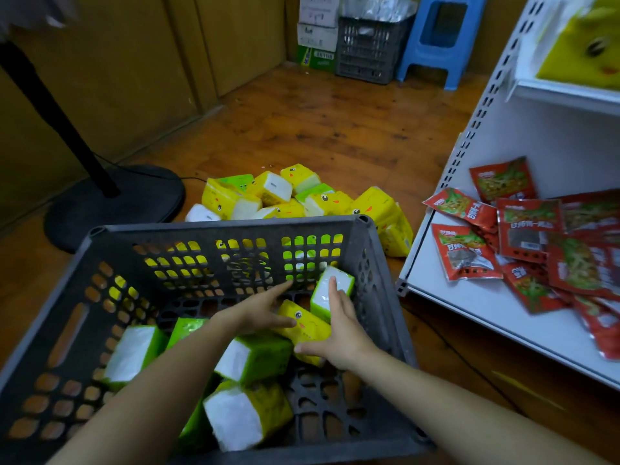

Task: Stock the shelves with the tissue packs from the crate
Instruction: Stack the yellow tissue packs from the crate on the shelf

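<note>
A dark grey slotted crate (pixel 231 229) stands on the wooden floor in front of me with several yellow and green tissue packs inside. Both my hands reach into its far right corner. My left hand (pixel 258 310) lies with straight fingers over a yellow pack (pixel 310 325) that has a face printed on it. My right hand (pixel 339 330) rests against the same pack's right side, its fingers stretched up onto a green pack (pixel 342 280) that leans on the crate wall. A pile of more tissue packs (pixel 295 196) lies on the floor behind the crate.
A white metal shelf unit (pixel 476 303) stands at the right, its lower shelf scattered with red snack packets (pixel 530 229). A black fan base (pixel 114 203) sits at the left. A blue stool (pixel 439 38), a grey crate (pixel 369 52) and boxes stand by the far wall.
</note>
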